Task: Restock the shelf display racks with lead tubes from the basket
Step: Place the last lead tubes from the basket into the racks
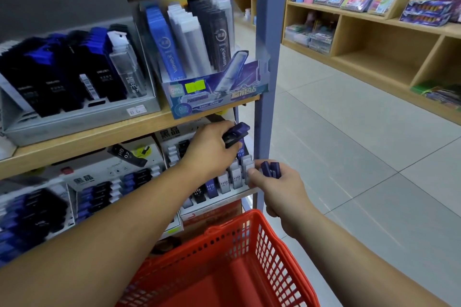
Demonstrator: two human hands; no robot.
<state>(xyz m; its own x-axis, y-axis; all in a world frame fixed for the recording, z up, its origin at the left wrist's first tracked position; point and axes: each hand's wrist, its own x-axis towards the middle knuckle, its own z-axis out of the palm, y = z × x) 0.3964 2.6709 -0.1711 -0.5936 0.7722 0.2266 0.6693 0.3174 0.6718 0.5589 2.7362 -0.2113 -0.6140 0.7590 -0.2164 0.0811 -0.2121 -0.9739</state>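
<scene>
Left hand (208, 149): fingers curled round a small bunch of dark purple lead tubes (235, 133); held over the back rows of the display rack (245, 191) on the lower shelf, just under the upper shelf board (99, 137)
Right hand (277, 189): grips a second bunch of purple tubes (270, 169), standing upright; just beside the rack's front right corner; one fingertip seems to touch a white tube in the front row
Basket (252, 217): red plastic, below both hands; the part of its floor in view shows no tubes
Step, as judged: feeding the held tubes into the rack's slots
Risk, grip: several tubes per hand; freeing one could let the others slide out and drop to the floor or basket
Risk, rack: a nudge may topple the upright front tubes
Risk, sorting: purple tubes could land in a white or black row
</scene>
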